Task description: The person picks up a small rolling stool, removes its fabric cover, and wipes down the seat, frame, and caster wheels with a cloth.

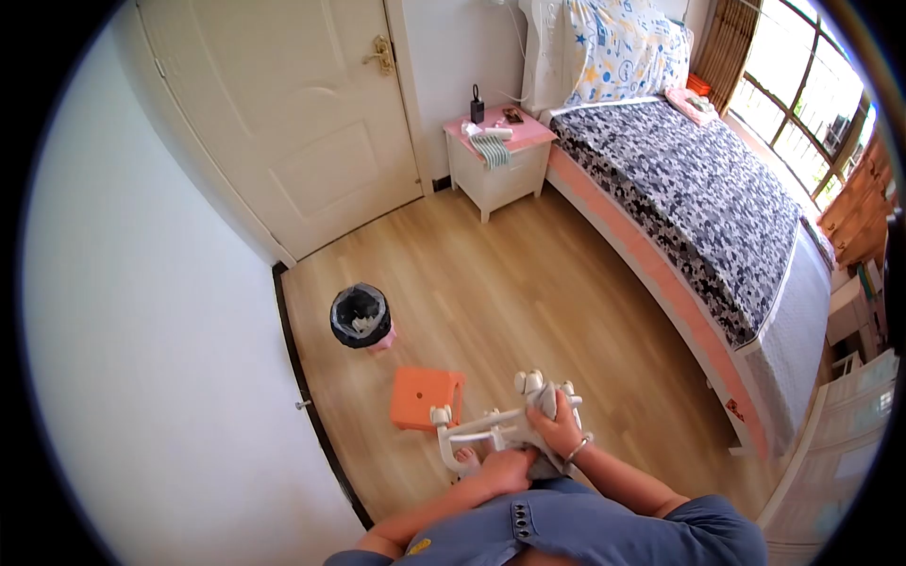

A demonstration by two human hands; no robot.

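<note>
A white wheeled frame (486,431) is held up close in front of my body, with casters at the ends of its legs. My right hand (560,432), a bracelet at its wrist, is closed on a grey cloth (545,404) and presses it around one leg. Low against my shirt, my left hand (511,470) is closed at the near part of the frame. Its fingertips are partly hidden, and more grey cloth lies right beside them. Under the frame, a bare foot (466,457) shows on the floor.
An orange stool (422,397) stands just beyond the frame. Farther left is a black-lined trash bin (360,316) near the wall. A bed (675,193) fills the right side. A nightstand (500,174) stands between it and a closed door (293,113).
</note>
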